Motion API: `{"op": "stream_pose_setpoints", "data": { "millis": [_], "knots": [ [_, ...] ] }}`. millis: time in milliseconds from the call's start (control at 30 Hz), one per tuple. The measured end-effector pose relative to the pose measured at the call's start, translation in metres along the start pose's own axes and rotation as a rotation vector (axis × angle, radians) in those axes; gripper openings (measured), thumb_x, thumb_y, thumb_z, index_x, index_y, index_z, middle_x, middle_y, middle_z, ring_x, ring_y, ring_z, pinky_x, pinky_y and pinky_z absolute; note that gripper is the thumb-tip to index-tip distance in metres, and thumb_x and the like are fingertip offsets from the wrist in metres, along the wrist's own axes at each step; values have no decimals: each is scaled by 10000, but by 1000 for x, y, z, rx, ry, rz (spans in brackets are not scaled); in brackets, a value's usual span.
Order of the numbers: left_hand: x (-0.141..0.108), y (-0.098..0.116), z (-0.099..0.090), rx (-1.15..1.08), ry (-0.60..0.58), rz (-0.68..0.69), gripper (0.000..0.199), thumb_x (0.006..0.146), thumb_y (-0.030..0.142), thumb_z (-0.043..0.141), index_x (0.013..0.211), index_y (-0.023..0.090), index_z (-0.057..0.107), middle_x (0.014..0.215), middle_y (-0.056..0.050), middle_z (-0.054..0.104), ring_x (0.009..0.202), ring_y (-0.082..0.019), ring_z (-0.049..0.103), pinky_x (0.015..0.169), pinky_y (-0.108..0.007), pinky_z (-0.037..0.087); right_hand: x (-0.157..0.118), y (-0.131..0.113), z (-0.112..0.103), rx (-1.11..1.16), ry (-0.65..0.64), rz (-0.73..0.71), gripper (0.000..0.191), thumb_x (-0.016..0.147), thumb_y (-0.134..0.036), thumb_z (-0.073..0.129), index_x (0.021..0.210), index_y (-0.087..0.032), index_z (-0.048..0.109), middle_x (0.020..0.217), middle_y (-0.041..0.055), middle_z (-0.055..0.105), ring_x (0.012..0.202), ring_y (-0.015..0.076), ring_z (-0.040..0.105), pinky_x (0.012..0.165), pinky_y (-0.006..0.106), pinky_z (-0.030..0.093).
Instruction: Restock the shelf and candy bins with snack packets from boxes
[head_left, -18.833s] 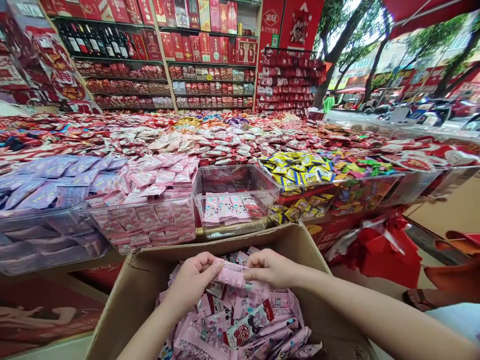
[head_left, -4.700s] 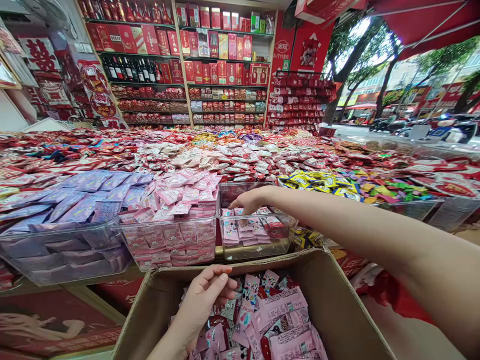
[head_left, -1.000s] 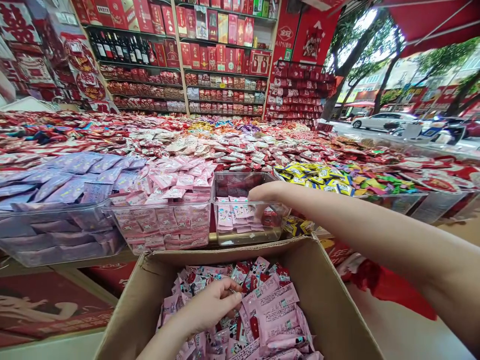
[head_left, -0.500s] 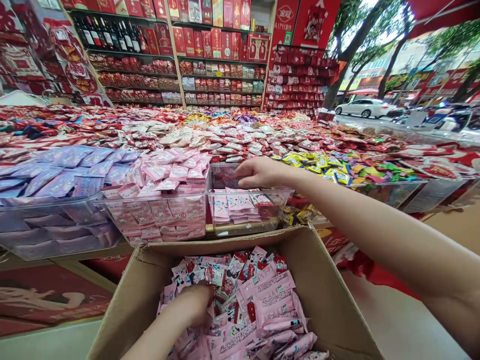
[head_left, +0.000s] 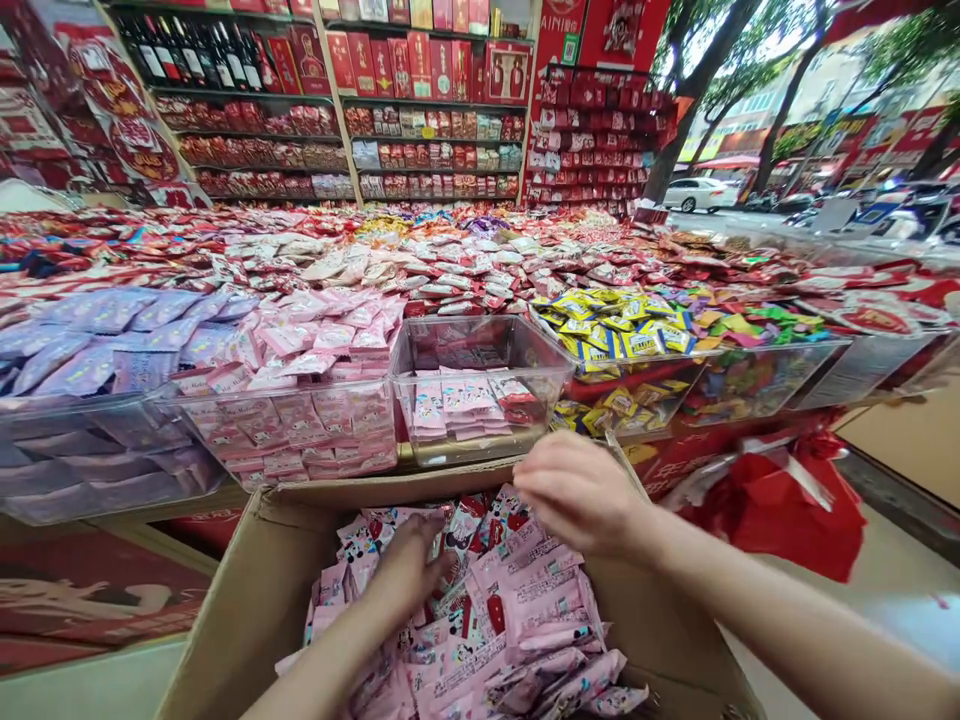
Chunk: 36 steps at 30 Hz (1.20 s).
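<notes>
A cardboard box (head_left: 247, 590) holds a loose heap of pink and red candy packets (head_left: 525, 600). My left hand (head_left: 409, 565) is down in the box on the packets at the left, fingers apart; no held packet shows. Over the box's far right edge is my right hand (head_left: 574, 490), its fingers curled and slightly blurred; whether anything is inside them is hidden. Just beyond the box stands a clear plastic bin (head_left: 487, 375) with some pink packets (head_left: 457, 400) standing along its front.
Left of that bin are a bin of pink packets (head_left: 300, 410) and one of purple packets (head_left: 105, 450). To its right lie yellow packets (head_left: 637, 330). A red bag (head_left: 795, 505) hangs at the right. Stocked shelves (head_left: 427, 130) rise behind.
My right hand has moved out of the clear bin, back and down to above the box. My left hand has shifted slightly up and its fingers now show. The view has moved a little.
</notes>
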<state>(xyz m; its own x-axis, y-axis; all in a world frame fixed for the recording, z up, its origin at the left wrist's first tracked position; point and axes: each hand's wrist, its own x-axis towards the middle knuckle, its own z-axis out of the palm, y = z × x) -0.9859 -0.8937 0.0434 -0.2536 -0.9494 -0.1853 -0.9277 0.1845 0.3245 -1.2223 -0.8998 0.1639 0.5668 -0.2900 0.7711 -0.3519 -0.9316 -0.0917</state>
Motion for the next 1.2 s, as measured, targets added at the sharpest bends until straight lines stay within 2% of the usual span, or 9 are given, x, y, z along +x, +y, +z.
{"op": "stream_pose_setpoints", "data": {
  "millis": [233,433,567,667,800,900,967,1100,1200],
  "knots": [
    [4,15,20,-104,93,-22,278,638,146,477,863,217,625,943,-52,538,950,-187,468,823,-272,342,-28,4,37,23,-441,122,166,815,-189,421,804,-159,583,728,53,603,701,136,499,667,268,414],
    [6,27,26,136,-31,-143,662,571,59,460,1210,230,441,1205,-82,447,1093,-274,375,863,-378,318,-41,9,52,-33,-671,228,143,759,-204,478,721,-165,610,712,44,609,714,142,525,745,259,405],
    [7,30,16,177,-82,-113,506,574,60,467,1054,193,555,1208,-84,457,1116,-277,358,869,-378,307,-45,10,55,-30,-767,297,130,735,-199,509,746,-152,629,746,59,625,739,163,548,754,268,415],
    [2,30,-2,72,-14,0,285,643,139,482,897,205,595,1070,-50,560,1040,-226,434,835,-309,321,-41,7,48,31,-722,386,217,738,-264,549,909,-151,620,862,82,622,839,191,546,791,294,416],
    [-5,34,-32,-135,31,135,134,706,229,468,782,201,575,785,-2,619,759,-149,527,667,-231,352,-28,-3,35,253,-538,401,566,690,-402,620,1180,-160,472,1071,96,568,972,190,504,840,287,407],
    [-11,40,-50,-313,29,207,92,675,235,517,723,191,581,726,23,606,707,-130,517,625,-214,353,-22,-7,32,331,-457,459,319,744,-332,574,1026,-183,583,897,50,632,817,156,561,738,259,438],
    [-15,44,-60,-532,-3,152,120,646,266,570,729,180,582,685,31,595,661,-121,513,594,-212,364,-23,-7,34,357,-359,580,175,779,-262,523,881,-174,634,777,33,647,700,135,575,656,241,444],
    [-21,48,-75,-1056,53,-44,382,592,360,660,895,159,542,720,15,619,612,-102,530,567,-210,401,-30,-5,39,532,-182,856,182,760,-290,552,803,-131,629,743,43,659,626,127,581,561,225,453],
    [-21,48,-80,-1239,99,-119,453,588,393,678,944,150,537,740,2,633,592,-84,532,530,-188,397,-31,-9,35,523,-152,874,226,788,-324,521,838,-124,613,752,49,656,638,131,588,571,241,472]
  ]
}}
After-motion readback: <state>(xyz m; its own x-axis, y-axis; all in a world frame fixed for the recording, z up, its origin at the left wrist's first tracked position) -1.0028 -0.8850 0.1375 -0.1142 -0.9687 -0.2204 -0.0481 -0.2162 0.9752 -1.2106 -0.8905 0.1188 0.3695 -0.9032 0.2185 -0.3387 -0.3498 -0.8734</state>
